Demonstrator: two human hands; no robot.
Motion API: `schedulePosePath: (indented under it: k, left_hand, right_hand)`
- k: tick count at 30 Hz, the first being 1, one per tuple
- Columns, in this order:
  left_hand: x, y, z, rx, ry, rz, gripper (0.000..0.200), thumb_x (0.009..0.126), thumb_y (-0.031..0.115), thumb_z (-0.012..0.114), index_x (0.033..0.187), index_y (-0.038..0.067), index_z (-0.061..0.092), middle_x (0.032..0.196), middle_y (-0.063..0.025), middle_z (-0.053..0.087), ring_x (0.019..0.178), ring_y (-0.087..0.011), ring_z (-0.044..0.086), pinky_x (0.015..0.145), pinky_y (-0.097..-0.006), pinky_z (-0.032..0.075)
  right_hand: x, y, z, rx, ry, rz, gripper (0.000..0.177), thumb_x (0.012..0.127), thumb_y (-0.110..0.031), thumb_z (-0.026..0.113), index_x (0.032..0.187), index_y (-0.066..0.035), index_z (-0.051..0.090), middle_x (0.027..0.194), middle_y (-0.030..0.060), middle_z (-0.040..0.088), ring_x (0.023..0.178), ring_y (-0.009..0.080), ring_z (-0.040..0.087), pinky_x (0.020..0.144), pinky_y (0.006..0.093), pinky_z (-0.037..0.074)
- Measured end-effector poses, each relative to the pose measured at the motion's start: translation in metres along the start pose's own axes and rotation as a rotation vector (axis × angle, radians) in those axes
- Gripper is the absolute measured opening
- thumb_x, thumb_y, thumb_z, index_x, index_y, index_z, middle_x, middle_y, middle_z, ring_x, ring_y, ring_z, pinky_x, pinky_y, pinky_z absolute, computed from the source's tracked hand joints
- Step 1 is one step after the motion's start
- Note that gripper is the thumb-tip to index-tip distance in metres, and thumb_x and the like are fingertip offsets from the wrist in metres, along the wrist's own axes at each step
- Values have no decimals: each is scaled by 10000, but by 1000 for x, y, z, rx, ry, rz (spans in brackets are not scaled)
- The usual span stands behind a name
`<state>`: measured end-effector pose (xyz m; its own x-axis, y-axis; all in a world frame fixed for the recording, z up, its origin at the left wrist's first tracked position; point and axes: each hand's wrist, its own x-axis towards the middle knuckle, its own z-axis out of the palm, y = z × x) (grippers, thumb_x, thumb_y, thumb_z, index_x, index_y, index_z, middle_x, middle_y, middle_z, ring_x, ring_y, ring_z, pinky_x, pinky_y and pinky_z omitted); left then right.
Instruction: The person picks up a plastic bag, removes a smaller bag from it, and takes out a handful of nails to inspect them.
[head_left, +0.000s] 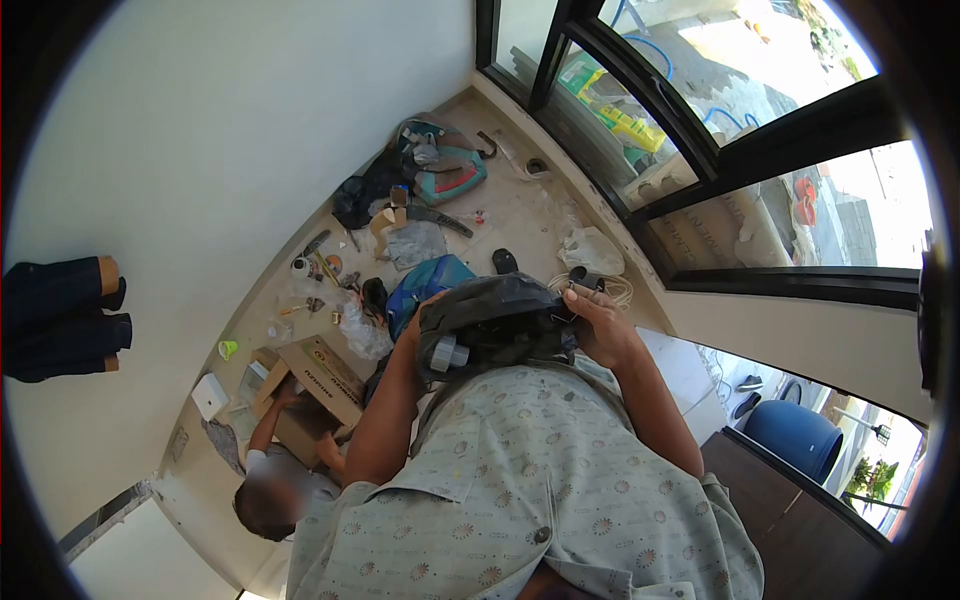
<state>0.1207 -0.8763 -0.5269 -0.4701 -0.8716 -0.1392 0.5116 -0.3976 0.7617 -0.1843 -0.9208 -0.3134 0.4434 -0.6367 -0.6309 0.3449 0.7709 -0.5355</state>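
Note:
In front of my body I hold a black bag [500, 298], its mouth open towards me. My right hand [603, 325] is closed on the bag's right edge, thumb on top. On the other side, my left hand [428, 312] grips the left edge; most of its fingers are hidden by the bag. A grey plastic piece [448, 354] shows in the opening at the left. The rest of the contents is dark and I cannot make it out. Just beyond the bag, a blue bag [428, 284] lies on the floor.
At the lower left a person [268, 498] crouches with both hands at an open cardboard box [328, 380]. Tools, plastic bags [415, 243] and a teal-grey backpack [450, 170] lie along the wall. A coiled cable [615, 290] lies near the black-framed window [690, 190].

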Motion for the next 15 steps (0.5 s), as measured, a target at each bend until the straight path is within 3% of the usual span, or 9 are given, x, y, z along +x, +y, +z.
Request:
schedulePosePath:
  k: [2,5,11,15]
  left_hand:
    - [-3,6,8,-2,11,3,503,923,207,583,1368,-5,480,1326,-129,559,1137,-222,590,984,-342,491]
    - [-2,25,33,-5,26,13,507,923,212,584,1369,-5,480,1332,-130,554,1145,-223,586,987,-342,489]
    - [12,53,79,-1,33,41,515,921,222,586,1370,-6,478,1344,-134,544,1159,-226,578,992,-342,484]
    - [20,55,94,-10,49,57,520,920,229,588,1371,-6,477,1352,-136,537,1169,-227,572,996,-342,481]
  right_hand:
    - [2,0,7,46,52,-14,263,986,-263,561,1108,-30,589,944,25,641,842,136,635,766,299,536]
    - [11,6,-1,3,-51,-88,240,992,-295,551,1056,-66,587,905,-4,621,808,96,620,706,263,524]
    - [3,-20,21,-238,37,-152,220,994,-267,548,1048,-59,593,878,13,619,714,113,611,550,252,484]
    - [4,-20,29,-119,122,-169,233,994,-286,538,1049,-64,584,884,16,598,691,124,591,543,284,464]
